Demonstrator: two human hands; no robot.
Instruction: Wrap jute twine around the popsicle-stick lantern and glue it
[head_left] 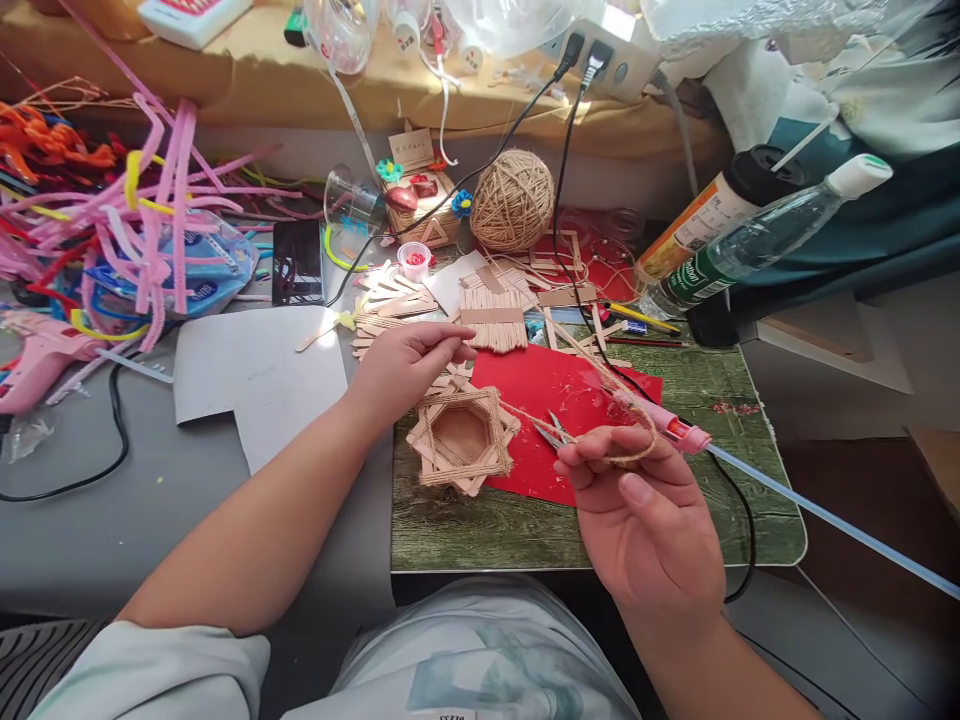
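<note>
– Holding what, that right hand (637, 510)?
– Twine (641, 455), looped over its curled fingers, thumb laid along them. Snips (553, 430) poke out left from under the fingers, blades apart.
– Where does the twine run?
– Left over the red paper (555, 385) to the star frame (431, 460), which sits wrapped in it on the green mat (525, 530).
– And the left hand (409, 365)?
– Above the frame, fingertips pressed together just beside a stick panel (493, 320). What they pinch, I cannot tell.
– That pink thing?
– A glue pen (679, 430) just behind the right fingers; whether it touches them is unclear.
</note>
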